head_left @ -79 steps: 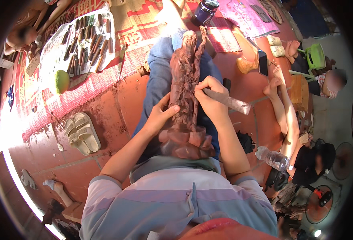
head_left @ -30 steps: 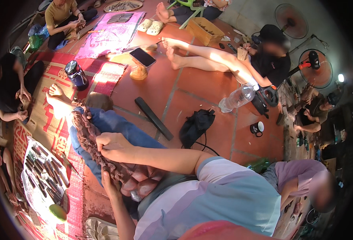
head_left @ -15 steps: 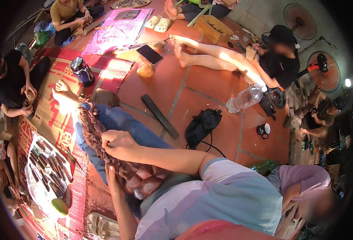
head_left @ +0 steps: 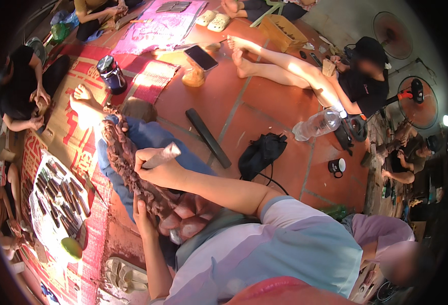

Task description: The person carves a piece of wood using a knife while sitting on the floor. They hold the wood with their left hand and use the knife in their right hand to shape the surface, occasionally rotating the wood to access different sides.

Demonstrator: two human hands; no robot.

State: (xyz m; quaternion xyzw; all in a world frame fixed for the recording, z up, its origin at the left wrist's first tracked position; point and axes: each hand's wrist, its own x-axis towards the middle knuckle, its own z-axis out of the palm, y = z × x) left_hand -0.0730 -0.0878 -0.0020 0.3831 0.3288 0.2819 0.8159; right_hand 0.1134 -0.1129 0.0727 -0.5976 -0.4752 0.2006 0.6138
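Note:
A long, reddish-brown wood carving (head_left: 127, 175) with intricate relief and rounded lumps at its near end lies across my legs. My right hand (head_left: 158, 170) is closed around a tool with a thick, pale handle (head_left: 164, 155). The handle sticks up past the fist; its working end is hidden by the hand and carving. Farther down, my left hand (head_left: 144, 221) grips the near side of the carving, with the thumb along its edge and the other fingers mostly hidden.
Many dark-handled hand tools (head_left: 56, 195) lie on a white sheet at left, beside a green round fruit (head_left: 71, 249). A dark bar (head_left: 208, 138), black bag (head_left: 262, 155), clear bottle (head_left: 318, 124) and mug (head_left: 337, 166) are on the tiles. Several people sit around.
My right hand has turned over the carving, and the pale tool handle shows above it. My left hand keeps hold. The whole view has shifted slightly.

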